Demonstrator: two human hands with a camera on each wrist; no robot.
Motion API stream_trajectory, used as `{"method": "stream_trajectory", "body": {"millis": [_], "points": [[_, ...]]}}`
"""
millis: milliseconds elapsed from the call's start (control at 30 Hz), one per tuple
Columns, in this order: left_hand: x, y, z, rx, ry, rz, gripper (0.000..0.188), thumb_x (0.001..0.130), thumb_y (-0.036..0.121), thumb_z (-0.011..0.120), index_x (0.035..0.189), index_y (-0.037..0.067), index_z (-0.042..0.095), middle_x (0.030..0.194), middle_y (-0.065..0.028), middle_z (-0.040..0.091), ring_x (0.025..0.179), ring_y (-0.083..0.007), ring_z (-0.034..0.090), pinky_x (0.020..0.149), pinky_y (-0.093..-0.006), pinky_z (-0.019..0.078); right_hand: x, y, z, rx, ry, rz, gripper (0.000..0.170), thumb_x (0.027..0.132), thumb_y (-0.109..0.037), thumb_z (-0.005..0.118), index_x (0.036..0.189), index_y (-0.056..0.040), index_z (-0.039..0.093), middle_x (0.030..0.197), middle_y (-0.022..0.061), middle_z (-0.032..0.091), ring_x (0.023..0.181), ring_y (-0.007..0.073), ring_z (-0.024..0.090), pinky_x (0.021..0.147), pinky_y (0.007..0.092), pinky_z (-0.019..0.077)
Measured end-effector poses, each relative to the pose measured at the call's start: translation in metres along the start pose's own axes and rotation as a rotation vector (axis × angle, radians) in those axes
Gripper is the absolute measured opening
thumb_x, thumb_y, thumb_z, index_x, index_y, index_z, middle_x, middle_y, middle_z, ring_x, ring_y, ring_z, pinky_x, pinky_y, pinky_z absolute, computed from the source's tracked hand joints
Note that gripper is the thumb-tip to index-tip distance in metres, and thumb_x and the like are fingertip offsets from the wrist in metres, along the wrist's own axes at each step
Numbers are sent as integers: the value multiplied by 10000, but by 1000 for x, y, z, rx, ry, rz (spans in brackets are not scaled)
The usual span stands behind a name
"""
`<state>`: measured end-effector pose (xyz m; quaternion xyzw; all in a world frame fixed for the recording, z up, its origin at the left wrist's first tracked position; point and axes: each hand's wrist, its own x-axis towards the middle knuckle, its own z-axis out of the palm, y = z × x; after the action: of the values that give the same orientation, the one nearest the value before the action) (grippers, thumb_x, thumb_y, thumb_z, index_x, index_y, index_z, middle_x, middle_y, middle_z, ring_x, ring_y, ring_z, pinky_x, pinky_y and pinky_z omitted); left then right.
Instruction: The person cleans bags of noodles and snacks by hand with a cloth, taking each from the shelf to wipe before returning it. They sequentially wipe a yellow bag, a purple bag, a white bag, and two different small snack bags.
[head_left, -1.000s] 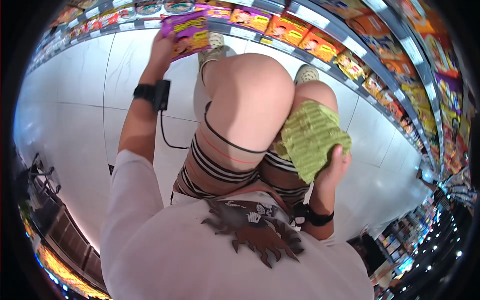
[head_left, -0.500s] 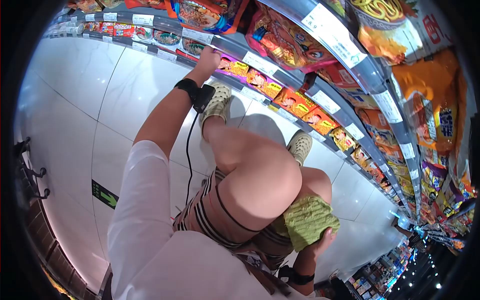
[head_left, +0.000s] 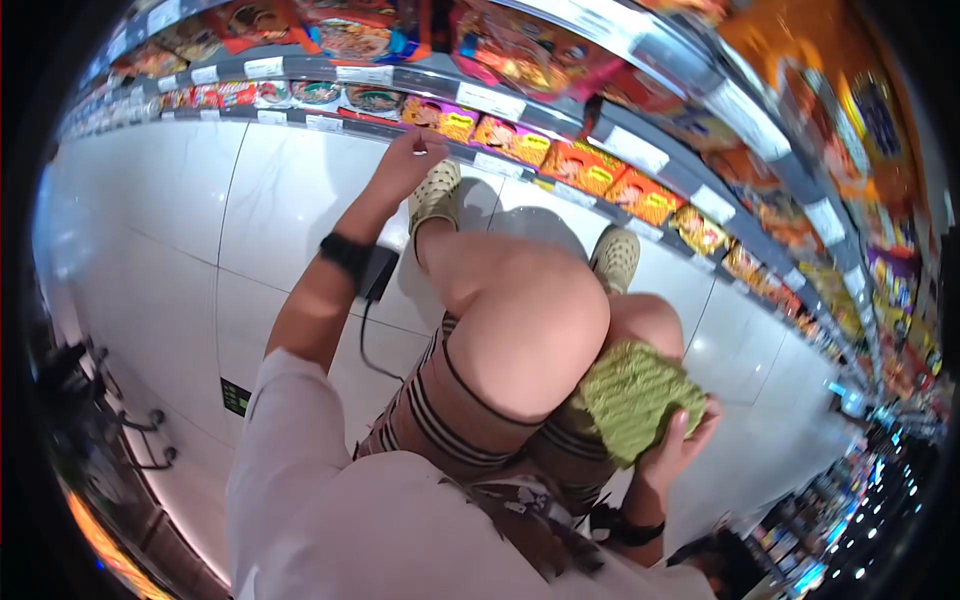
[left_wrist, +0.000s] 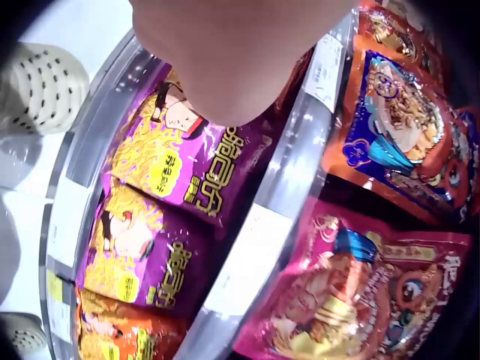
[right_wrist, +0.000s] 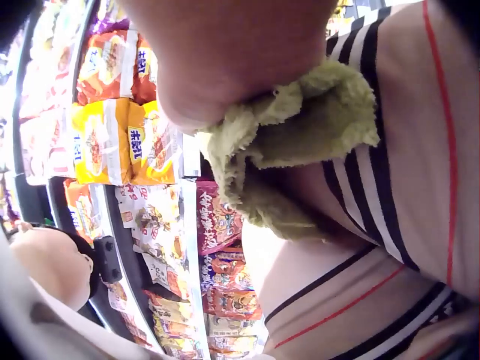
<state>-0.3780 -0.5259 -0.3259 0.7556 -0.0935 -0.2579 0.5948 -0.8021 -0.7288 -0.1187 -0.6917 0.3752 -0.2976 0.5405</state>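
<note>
My left hand (head_left: 408,165) is just in front of the low shelf, its fingers loosely bent and nothing held in them. Closest to it lies a purple noodle packet (head_left: 440,118) at the end of its row. The left wrist view shows this purple packet (left_wrist: 161,169) partly covered by the hand, with a second purple packet (left_wrist: 131,251) beside it. Over the knee, my right hand (head_left: 682,440) grips a crumpled green cloth (head_left: 640,395), thumb on top. Seen from the right wrist, the green cloth (right_wrist: 300,135) hangs in folds near the striped shorts.
Orange packets (head_left: 583,165) continue the low row to the right. A shelf edge with price tags (head_left: 490,100) juts out above it, carrying larger bags. My bent knees (head_left: 530,330) stand between the hands, and a cable (head_left: 370,345) hangs from the left wrist.
The left hand carried a purple packet to the low shelf and let go of it; now it is drawn back slightly, without the packet. The right hand keeps hold of the green cloth.
</note>
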Motion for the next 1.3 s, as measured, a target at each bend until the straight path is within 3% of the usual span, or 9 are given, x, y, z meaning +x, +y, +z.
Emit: {"method": "stream_trajectory", "body": {"millis": [67,100,167,200,233,367,600,833,1300], "points": [[-65,88,1,-200,-196,76,370,819,91,734,1152,27,585,911,8,586,871,-123,567,800,-302,479,-1,-26,6,-145,39,-43,521,908,-183,646,1339,-6,413,1337,132,440,1145,236,522,963,364,459],[-99,134,-1,-138,-160,242,351,805,-3,696,1136,27,582,911,-3,579,889,-110,556,799,-277,469,4,-37,6,-262,96,-232,519,912,-184,647,1337,-5,411,1349,136,436,1152,247,522,968,385,468],[-159,216,5,-48,120,798,384,791,103,703,1132,-17,573,979,-86,596,848,-158,582,804,-266,466,15,-68,-1,-394,122,-483,521,914,-196,658,1333,-1,417,1360,157,442,1171,267,524,966,422,492],[-179,235,-11,110,163,1139,497,901,242,583,1269,-84,506,1160,-159,601,951,-242,585,925,-401,460,12,-83,-8,-403,96,-545,526,912,-206,667,1330,2,424,1359,174,454,1184,277,524,960,437,507],[-207,270,-9,95,110,1152,395,911,256,571,1198,-15,581,1105,-152,625,913,-238,581,897,-393,451,-2,-74,-19,-413,106,-499,526,912,-206,667,1330,2,424,1359,174,454,1184,277,524,960,437,507],[-250,256,-49,11,-17,1033,378,914,250,567,1189,-9,586,1100,-151,627,904,-233,582,885,-386,453,-35,-54,-33,-397,148,-448,527,911,-212,669,1328,6,431,1348,179,466,1179,279,530,954,436,510],[-268,255,30,-268,-192,1004,339,921,234,558,1167,4,597,1089,-147,631,886,-222,582,858,-370,458,-16,-18,-30,-342,345,-603,529,911,-223,674,1324,12,442,1329,188,487,1172,283,539,946,434,516],[-303,242,1,-512,-262,938,302,928,219,549,1146,17,607,1077,-143,636,867,-210,582,831,-354,463,31,-2,-15,-259,424,-806,532,910,-234,678,1320,19,453,1310,197,508,1164,287,549,937,431,521],[-282,215,18,-1052,-350,235,237,943,189,530,1103,43,629,1053,-135,644,829,-188,582,777,-322,473,-13,-18,-30,-380,363,-816,539,909,-257,687,1312,33,476,1271,214,550,1148,294,569,919,427,533]]}}
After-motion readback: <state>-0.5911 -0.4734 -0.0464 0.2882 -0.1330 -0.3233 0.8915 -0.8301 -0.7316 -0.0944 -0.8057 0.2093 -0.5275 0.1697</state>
